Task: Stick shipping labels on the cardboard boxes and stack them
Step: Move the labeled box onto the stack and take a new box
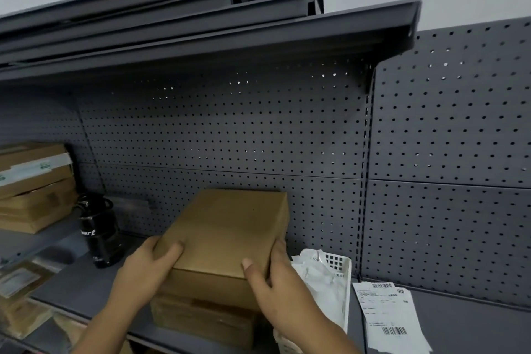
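Note:
A plain brown cardboard box [230,227] sits on top of another cardboard box [201,322] on the grey shelf [86,287]. My left hand [146,270] grips its near left corner, thumb on the top face. My right hand [267,282] grips the near right corner, thumb on top and fingers down the side. No label shows on the top face of the upper box. White shipping labels [388,316] with barcodes lie in a loose pile on the shelf to the right.
A white plastic basket [339,267] holding crumpled backing paper stands right of the boxes. A black bottle [100,236] stands to the left, with stacked cardboard boxes [34,190] beyond it. A pegboard back wall [230,138] and an overhead shelf [201,40] enclose the space.

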`<state>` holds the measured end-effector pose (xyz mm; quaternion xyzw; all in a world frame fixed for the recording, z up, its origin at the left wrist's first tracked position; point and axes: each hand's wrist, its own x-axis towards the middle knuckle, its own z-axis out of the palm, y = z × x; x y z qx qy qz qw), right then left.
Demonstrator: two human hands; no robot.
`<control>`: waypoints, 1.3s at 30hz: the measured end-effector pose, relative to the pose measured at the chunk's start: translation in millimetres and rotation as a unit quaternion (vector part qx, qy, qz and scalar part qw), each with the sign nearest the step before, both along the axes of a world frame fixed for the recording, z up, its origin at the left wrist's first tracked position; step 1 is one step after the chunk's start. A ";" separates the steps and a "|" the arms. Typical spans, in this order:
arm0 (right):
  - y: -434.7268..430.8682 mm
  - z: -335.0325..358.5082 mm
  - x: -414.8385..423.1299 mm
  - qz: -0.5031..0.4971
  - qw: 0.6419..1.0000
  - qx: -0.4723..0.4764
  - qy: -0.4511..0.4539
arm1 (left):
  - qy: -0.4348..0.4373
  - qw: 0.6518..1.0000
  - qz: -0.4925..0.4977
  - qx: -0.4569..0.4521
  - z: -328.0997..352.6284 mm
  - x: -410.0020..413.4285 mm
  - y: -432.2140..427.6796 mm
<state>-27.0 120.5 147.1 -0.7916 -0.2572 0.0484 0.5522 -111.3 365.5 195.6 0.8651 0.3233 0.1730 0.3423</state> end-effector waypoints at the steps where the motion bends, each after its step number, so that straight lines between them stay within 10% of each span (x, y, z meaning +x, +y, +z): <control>1: -9.4 2.2 -2.1 -0.001 1.000 -0.001 -0.003 | -0.004 1.000 -0.001 0.005 2.8 -2.3 -6.6; 39: -514.4 -34.2 -32.2 -0.202 0.978 -0.036 0.043 | 0.023 0.942 -0.322 -0.097 -82.0 72.8 -449.0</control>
